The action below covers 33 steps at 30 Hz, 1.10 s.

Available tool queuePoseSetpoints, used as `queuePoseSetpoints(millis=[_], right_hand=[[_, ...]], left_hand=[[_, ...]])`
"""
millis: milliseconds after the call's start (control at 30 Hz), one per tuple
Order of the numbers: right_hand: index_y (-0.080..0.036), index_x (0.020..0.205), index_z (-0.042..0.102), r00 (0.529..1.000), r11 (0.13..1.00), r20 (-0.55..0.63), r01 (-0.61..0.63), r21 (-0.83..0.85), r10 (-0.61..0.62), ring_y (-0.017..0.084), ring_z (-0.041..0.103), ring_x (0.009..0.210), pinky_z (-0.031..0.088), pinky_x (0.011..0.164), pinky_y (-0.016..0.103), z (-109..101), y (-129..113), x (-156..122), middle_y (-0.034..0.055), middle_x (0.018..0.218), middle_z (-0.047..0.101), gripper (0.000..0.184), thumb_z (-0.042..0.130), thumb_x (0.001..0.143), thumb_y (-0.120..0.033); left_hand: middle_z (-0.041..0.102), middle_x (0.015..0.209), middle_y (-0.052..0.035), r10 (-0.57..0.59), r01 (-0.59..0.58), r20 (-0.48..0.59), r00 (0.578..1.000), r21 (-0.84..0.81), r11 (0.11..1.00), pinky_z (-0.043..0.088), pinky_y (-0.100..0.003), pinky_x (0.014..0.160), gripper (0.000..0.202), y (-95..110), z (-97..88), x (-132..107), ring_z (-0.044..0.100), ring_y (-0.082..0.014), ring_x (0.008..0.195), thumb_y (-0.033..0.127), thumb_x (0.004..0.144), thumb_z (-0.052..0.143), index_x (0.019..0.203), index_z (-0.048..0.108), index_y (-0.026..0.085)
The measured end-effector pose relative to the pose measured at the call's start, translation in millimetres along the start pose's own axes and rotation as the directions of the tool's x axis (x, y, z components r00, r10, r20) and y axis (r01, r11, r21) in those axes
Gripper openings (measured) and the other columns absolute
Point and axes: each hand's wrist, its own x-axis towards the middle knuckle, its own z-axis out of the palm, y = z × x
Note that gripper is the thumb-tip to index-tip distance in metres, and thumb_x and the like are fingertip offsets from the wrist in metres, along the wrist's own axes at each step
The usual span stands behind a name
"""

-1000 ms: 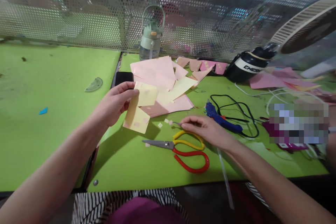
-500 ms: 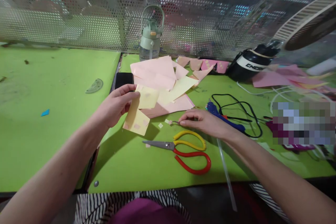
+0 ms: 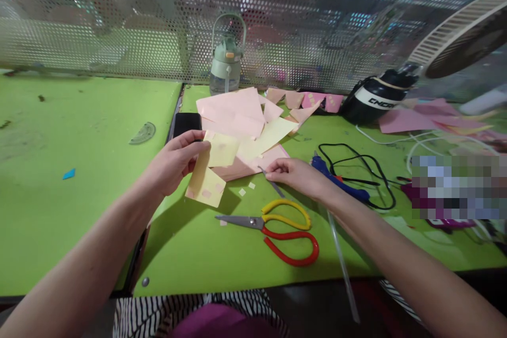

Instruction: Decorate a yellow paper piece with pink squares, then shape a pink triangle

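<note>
My left hand [image 3: 178,161] pinches a folded strip of yellow paper [image 3: 206,186] by its upper left edge, holding it above the table. Pale pink patches show on the strip's lower part. In my right hand [image 3: 287,173] are thin metal tweezers [image 3: 276,187], their tip pointing left near the edge of the pink paper sheets [image 3: 233,108]. Whether a scrap sits between the tips is too small to tell. Below the tweezers, small cream paper squares [image 3: 242,192] lie on the table. Scissors [image 3: 253,222] with one yellow and one red handle rest nearer to me.
A blue glue gun [image 3: 340,179] with a black cord lies right of my right hand. Behind stand a green-lidded bottle [image 3: 225,66], a tilted black bottle [image 3: 374,97] and a fan [image 3: 467,37]. A black phone [image 3: 187,124] and a clear protractor-like piece [image 3: 143,133] lie left.
My right hand has moved slightly up with the tweezers, away from the small cream squares; one pale scrap near the tip no longer shows there. My left hand stays almost still with the yellow strip.
</note>
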Motion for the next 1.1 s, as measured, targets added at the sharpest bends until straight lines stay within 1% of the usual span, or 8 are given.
queuePoseSetpoints(millis=[233,367,467,567,667,833,967,1100], right_hand=[[-0.021,0.070,0.063,1.000,0.996,-0.009,-0.006,-0.085,0.005,0.015,0.056,0.064,0.040,0.059,0.028,-3.3,-6.5,-4.5,-0.0007,0.067,0.064,0.023,0.071,0.069,-0.043],[-0.023,0.079,0.063,0.999,0.996,-0.050,0.004,-0.092,-0.009,0.017,0.058,0.069,0.041,0.061,0.030,-16.5,-5.8,-22.2,0.0014,0.075,0.067,0.036,0.067,0.074,-0.058],[-0.024,0.084,0.063,0.992,0.994,-0.125,0.007,-0.113,-0.022,0.020,0.060,0.071,0.043,0.065,0.033,-37.9,2.3,-48.6,0.0033,0.079,0.068,0.046,0.058,0.077,-0.069],[-0.026,0.082,0.062,0.956,0.959,-0.293,-0.111,-0.260,0.032,0.021,0.057,0.063,0.040,0.061,0.035,-61.2,20.6,-77.5,0.0028,0.068,0.064,0.049,0.052,0.077,-0.073],[-0.027,0.078,0.061,0.911,0.890,-0.412,-0.182,-0.419,-0.007,0.024,0.056,0.062,0.038,0.059,0.037,-75.4,47.3,-97.6,0.0057,0.067,0.064,0.040,0.051,0.080,-0.066],[-0.023,0.091,0.063,0.893,0.737,-0.405,-0.140,-0.662,-0.194,0.032,0.062,0.087,0.045,0.075,0.044,-75.1,85.2,-107.3,0.0139,0.091,0.069,0.030,0.047,0.085,-0.047],[-0.020,0.116,0.061,0.893,0.613,-0.360,-0.129,-0.780,-0.270,0.035,0.057,0.109,0.043,0.086,0.049,-66.6,90.0,-100.8,0.0140,0.115,0.069,0.037,0.047,0.082,-0.029],[-0.017,0.110,0.063,0.906,0.584,-0.282,-0.048,-0.810,-0.317,0.033,0.058,0.106,0.043,0.090,0.047,-59.7,82.2,-89.4,0.0139,0.106,0.070,0.036,0.045,0.080,-0.022]], left_hand=[[0.066,0.074,0.0024,0.001,-0.001,0.004,1.000,0.018,1.000,0.050,-0.019,0.057,0.033,1.2,0.7,-1.9,0.058,-0.0080,0.058,0.024,0.063,0.081,0.090,0.064,0.017],[0.065,0.074,0.0024,-0.006,0.006,0.006,1.000,0.010,1.000,0.050,-0.020,0.057,0.034,0.8,0.4,-1.9,0.058,-0.0082,0.057,0.025,0.063,0.082,0.091,0.064,0.018],[0.066,0.075,0.0021,-0.005,0.005,-0.004,1.000,0.007,1.000,0.051,-0.020,0.057,0.033,-0.1,0.3,-1.5,0.058,-0.0085,0.058,0.025,0.064,0.081,0.091,0.064,0.017],[0.066,0.074,0.0024,-0.010,0.010,-0.004,1.000,0.000,1.000,0.051,-0.018,0.056,0.029,-1.1,0.5,-1.3,0.058,-0.0075,0.057,0.022,0.066,0.080,0.090,0.064,0.017],[0.066,0.073,0.0027,-0.011,0.011,0.018,1.000,-0.001,1.000,0.051,-0.016,0.056,0.026,-2.0,0.7,-2.0,0.058,-0.0065,0.057,0.021,0.068,0.079,0.090,0.065,0.017],[0.066,0.074,0.0026,-0.022,0.021,0.014,1.000,0.041,0.999,0.052,-0.015,0.056,0.024,-5.1,-0.1,-3.6,0.060,-0.0066,0.058,0.019,0.071,0.075,0.093,0.065,0.018],[0.067,0.075,0.0027,-0.041,0.040,0.034,0.999,0.045,0.998,0.052,-0.014,0.057,0.027,-8.1,-0.9,-2.9,0.061,-0.0065,0.060,0.020,0.070,0.077,0.094,0.064,0.018],[0.065,0.073,0.0040,-0.058,0.058,0.027,0.998,0.029,0.998,0.050,-0.013,0.055,0.032,-8.9,1.4,-3.2,0.058,-0.0054,0.057,0.022,0.067,0.081,0.093,0.064,0.018]])
